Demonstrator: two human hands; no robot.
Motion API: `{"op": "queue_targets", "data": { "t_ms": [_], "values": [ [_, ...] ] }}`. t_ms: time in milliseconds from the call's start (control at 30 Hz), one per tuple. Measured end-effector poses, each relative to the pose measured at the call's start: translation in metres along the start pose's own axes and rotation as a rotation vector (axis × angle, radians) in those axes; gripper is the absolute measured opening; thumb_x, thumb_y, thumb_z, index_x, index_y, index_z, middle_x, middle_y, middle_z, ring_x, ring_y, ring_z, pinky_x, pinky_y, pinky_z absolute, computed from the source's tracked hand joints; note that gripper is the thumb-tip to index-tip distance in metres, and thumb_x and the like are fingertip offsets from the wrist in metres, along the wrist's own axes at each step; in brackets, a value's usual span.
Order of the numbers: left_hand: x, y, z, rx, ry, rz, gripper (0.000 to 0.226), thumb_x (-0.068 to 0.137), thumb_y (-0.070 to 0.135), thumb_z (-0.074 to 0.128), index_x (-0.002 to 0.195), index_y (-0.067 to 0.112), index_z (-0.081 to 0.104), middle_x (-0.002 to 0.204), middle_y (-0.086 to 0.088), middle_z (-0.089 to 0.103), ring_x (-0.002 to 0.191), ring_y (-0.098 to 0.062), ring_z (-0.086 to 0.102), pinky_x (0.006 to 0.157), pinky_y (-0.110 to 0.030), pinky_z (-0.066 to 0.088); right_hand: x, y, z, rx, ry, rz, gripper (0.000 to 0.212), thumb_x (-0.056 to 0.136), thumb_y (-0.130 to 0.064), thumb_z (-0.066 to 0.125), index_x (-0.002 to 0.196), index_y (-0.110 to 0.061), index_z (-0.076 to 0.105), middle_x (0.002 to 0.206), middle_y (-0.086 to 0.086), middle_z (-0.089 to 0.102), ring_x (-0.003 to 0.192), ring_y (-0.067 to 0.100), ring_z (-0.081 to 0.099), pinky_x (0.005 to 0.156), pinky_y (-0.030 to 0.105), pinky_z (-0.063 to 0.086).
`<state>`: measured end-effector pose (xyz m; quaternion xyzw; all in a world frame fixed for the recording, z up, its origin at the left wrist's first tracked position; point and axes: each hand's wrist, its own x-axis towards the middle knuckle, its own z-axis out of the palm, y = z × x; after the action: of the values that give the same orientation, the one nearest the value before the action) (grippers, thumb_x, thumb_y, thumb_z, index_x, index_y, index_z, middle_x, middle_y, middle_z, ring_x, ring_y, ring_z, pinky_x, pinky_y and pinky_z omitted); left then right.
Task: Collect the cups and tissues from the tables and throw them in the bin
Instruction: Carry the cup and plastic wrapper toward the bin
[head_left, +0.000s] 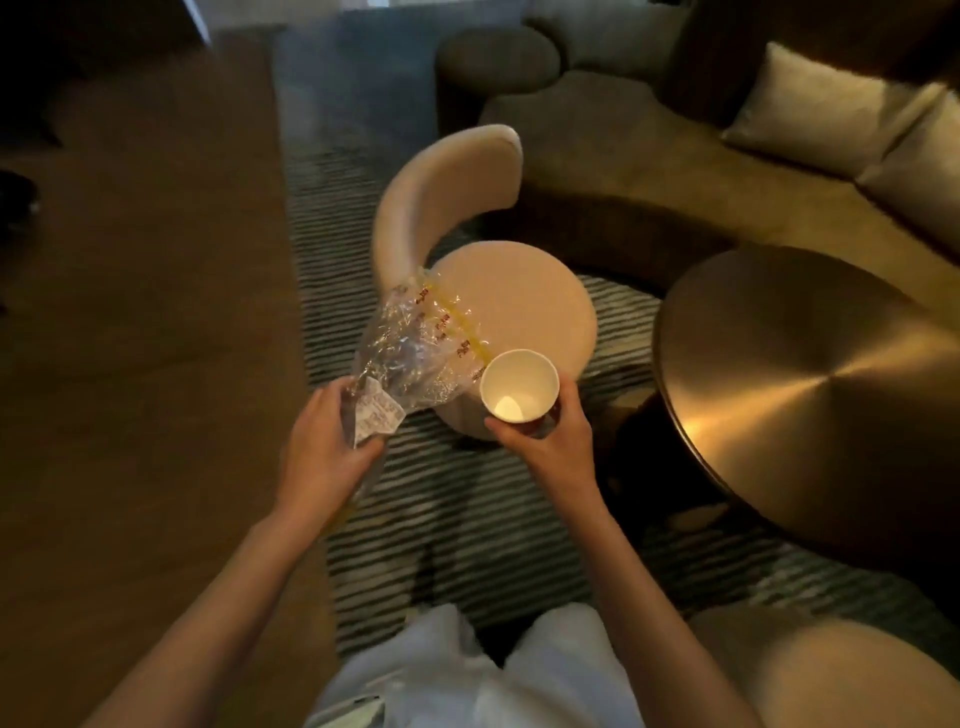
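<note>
Looking down from the head camera, the right hand (545, 431) grips a white paper cup (518, 385) from below, fingers and thumb curled round its lower wall. The cup stands upright with its mouth towards the camera, and it looks empty inside. The left hand (324, 441) holds a clear plastic bag (410, 348) at its near end, fingers curled round the gathered plastic together with a crumpled white tissue (375, 415) that sits against the palm. The bag stretches away from that hand, with a yellow strip and red print along its far edge, and this edge lies just beside the cup's rim. Both hands hang in the air above a striped rug (467, 499), in front of a round beige chair (514, 312) with a curved back. A round metal table (810, 384) stands to the right, and a sofa (649, 171) with pale cushions lies beyond it.
</note>
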<state>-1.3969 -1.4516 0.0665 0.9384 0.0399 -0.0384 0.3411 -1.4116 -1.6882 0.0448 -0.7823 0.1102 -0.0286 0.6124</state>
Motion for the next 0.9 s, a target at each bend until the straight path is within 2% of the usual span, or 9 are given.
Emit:
{"op": "queue_targets", "data": {
  "t_ms": [67, 167, 233, 333, 433, 567, 700, 800, 900],
  "values": [
    [0.025, -0.032, -0.033, 0.041, 0.067, -0.026, 0.064, 0.071, 0.02, 0.077, 0.128, 0.019, 0.047, 0.121, -0.001, 0.056, 0.108, -0.021, 0.056, 0.084, -0.036, 0.046, 0.025, -0.018, 0.042, -0.002, -0.073, -0.056, 0.072, 0.064, -0.03, 0.086, 0.124, -0.032, 0.046, 0.118, -0.017, 0.055, 0.111, 0.0, 0.052, 0.096, 0.03, 0.049],
    [0.069, -0.063, -0.075, 0.094, 0.124, -0.063, 0.069, 0.072, 0.023, 0.078, 0.132, 0.019, 0.044, 0.124, -0.001, 0.054, 0.112, -0.023, 0.055, 0.088, -0.043, 0.049, 0.065, -0.042, 0.09, -0.057, -0.141, -0.124, 0.067, 0.066, -0.021, 0.085, 0.116, -0.038, 0.044, 0.111, -0.025, 0.053, 0.105, -0.014, 0.048, 0.084, 0.005, 0.04],
    [0.102, -0.073, -0.098, 0.108, 0.158, -0.084, 0.072, 0.072, 0.025, 0.079, 0.134, 0.019, 0.042, 0.128, -0.001, 0.052, 0.115, -0.023, 0.052, 0.092, -0.042, 0.048, 0.097, -0.058, 0.114, -0.091, -0.18, -0.17, 0.067, 0.066, -0.022, 0.085, 0.116, -0.038, 0.042, 0.109, -0.028, 0.051, 0.103, -0.017, 0.047, 0.081, 0.002, 0.038],
    [0.157, -0.088, -0.126, 0.141, 0.224, -0.111, 0.073, 0.073, 0.028, 0.078, 0.135, 0.019, 0.04, 0.13, -0.001, 0.051, 0.118, -0.024, 0.051, 0.093, -0.044, 0.047, 0.151, -0.077, 0.15, -0.068, -0.268, -0.192, 0.067, 0.068, -0.019, 0.084, 0.122, -0.03, 0.045, 0.112, -0.023, 0.054, 0.105, -0.008, 0.051, 0.086, 0.01, 0.042],
    [0.204, -0.103, -0.147, 0.152, 0.275, -0.153, 0.073, 0.073, 0.029, 0.078, 0.135, 0.021, 0.04, 0.13, 0.0, 0.052, 0.117, -0.023, 0.051, 0.093, -0.044, 0.047, 0.208, -0.093, 0.184, -0.016, -0.314, -0.21, 0.066, 0.069, -0.011, 0.083, 0.125, -0.022, 0.049, 0.113, -0.016, 0.058, 0.105, -0.006, 0.053, 0.085, 0.01, 0.043],
    [0.26, -0.11, -0.177, 0.141, 0.332, -0.245, 0.069, 0.075, 0.028, 0.077, 0.133, 0.022, 0.041, 0.128, 0.001, 0.052, 0.116, -0.022, 0.051, 0.091, -0.042, 0.047, 0.282, -0.118, 0.227, -0.035, -0.373, -0.238, 0.07, 0.07, -0.013, 0.083, 0.129, -0.022, 0.045, 0.122, -0.006, 0.056, 0.108, -0.005, 0.051, 0.09, 0.01, 0.043],
    [0.318, -0.129, -0.21, 0.155, 0.386, -0.307, 0.069, 0.075, 0.029, 0.077, 0.133, 0.021, 0.041, 0.128, -0.002, 0.052, 0.117, -0.025, 0.05, 0.092, -0.042, 0.047, 0.353, -0.152, 0.285, -0.106, -0.463, -0.284, 0.071, 0.069, -0.02, 0.084, 0.128, -0.026, 0.045, 0.123, -0.008, 0.053, 0.114, 0.008, 0.051, 0.095, 0.024, 0.045],
    [0.369, -0.151, -0.231, 0.175, 0.422, -0.311, 0.068, 0.076, 0.029, 0.076, 0.133, 0.019, 0.041, 0.129, -0.004, 0.052, 0.117, -0.027, 0.05, 0.092, -0.041, 0.045, 0.405, -0.17, 0.341, -0.154, -0.518, -0.334, 0.073, 0.068, -0.026, 0.085, 0.129, -0.027, 0.045, 0.125, -0.007, 0.053, 0.115, 0.011, 0.052, 0.098, 0.036, 0.047],
    [0.425, -0.182, -0.251, 0.131, 0.439, -0.334, 0.067, 0.076, 0.027, 0.076, 0.133, 0.018, 0.042, 0.129, -0.005, 0.052, 0.118, -0.028, 0.048, 0.093, -0.041, 0.043, 0.454, -0.18, 0.401, -0.175, -0.545, -0.334, 0.076, 0.065, -0.027, 0.086, 0.129, -0.024, 0.046, 0.124, -0.005, 0.055, 0.113, 0.011, 0.052, 0.098, 0.04, 0.047]
  ]
}}
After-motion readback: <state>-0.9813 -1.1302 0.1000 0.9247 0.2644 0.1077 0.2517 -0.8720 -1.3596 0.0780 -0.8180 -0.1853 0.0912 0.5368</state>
